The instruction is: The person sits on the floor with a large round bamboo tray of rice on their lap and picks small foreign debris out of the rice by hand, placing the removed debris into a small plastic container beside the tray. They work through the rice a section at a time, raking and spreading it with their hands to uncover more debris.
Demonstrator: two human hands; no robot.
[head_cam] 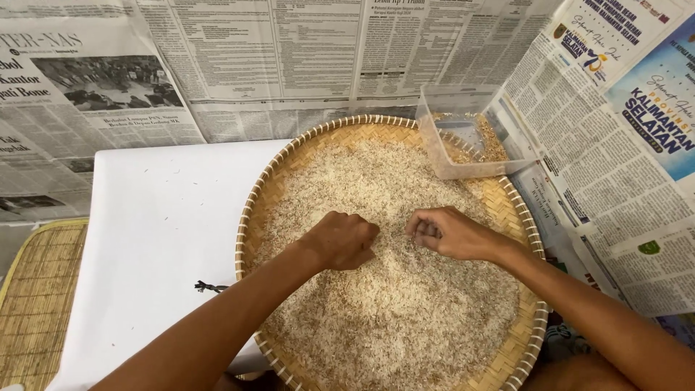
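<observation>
Left hand [342,240] and right hand [450,233] side by side, fingers curled.

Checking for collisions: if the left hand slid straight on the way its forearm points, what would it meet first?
Probably the right hand: the left hand points up-right across the rice, with only a narrow strip of grains between them, though depth is unclear.

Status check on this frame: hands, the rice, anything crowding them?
Left hand and right hand both curled, fingertips down in the rice. Rice spread across round woven tray. Clear plastic tub sits on the tray's far rim, apart from both hands.
</observation>
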